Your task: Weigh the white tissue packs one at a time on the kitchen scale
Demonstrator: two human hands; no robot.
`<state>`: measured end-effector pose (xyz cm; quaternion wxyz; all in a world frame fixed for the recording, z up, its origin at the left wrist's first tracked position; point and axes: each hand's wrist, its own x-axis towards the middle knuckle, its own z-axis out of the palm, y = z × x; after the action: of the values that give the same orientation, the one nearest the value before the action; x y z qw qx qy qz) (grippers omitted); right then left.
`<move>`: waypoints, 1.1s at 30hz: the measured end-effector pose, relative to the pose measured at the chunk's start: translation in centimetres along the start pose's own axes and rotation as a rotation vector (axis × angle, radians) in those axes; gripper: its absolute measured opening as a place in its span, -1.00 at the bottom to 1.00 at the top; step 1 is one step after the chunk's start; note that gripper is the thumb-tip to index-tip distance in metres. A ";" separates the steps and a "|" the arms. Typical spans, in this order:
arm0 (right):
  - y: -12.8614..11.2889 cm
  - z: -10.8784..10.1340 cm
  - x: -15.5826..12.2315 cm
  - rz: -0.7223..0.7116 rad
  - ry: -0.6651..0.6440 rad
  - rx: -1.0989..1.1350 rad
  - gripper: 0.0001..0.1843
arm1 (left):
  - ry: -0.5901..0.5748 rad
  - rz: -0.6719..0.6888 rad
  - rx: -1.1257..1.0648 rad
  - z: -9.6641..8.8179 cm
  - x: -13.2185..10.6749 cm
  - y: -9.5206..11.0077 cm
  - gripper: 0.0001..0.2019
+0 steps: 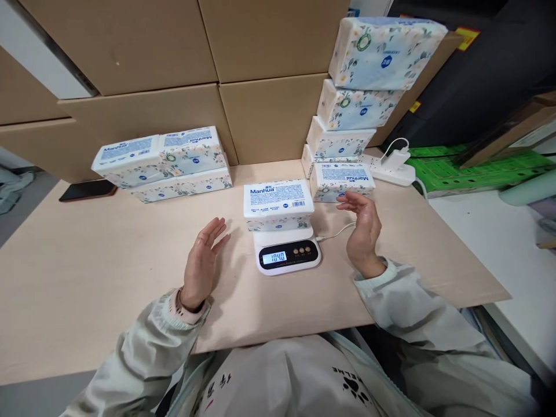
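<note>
A pack of tissues point(278, 202) lies flat on a small white digital scale point(289, 267), whose lit display appears to read 104.0. To the left of the scale, my left hand point(203, 263) is held open over the table, touching nothing. My right hand point(364, 231) is open on the other side, fingers loosely curved and empty. Just beyond its fingertips sits another tissue pack point(343, 179), at the foot of a tall stack of tissue packs point(382, 61). Both hands are apart from the pack on the scale.
At the back left, several tissue packs point(160, 159) are piled in two layers. A dark phone point(88, 190) lies beside them. Cardboard boxes point(269, 116) wall off the back. A power strip point(393, 171) and a green crate point(452, 174) are at the right; a white cable point(336, 233) runs from the scale.
</note>
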<state>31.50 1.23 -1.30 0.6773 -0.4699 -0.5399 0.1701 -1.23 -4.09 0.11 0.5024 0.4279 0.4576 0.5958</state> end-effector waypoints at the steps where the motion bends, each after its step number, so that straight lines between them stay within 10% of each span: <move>1: 0.0 0.0 0.0 0.004 -0.001 -0.005 -0.48 | 0.003 -0.002 0.001 0.0 0.0 0.0 -0.47; 33: -0.5 -0.2 0.1 0.036 0.009 -0.038 -0.46 | -0.028 -0.006 0.015 0.1 0.0 0.0 -0.48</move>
<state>31.55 1.01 -0.78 0.6675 -0.4932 -0.5315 0.1698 -1.18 -4.12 0.16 0.5072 0.4386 0.4564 0.5848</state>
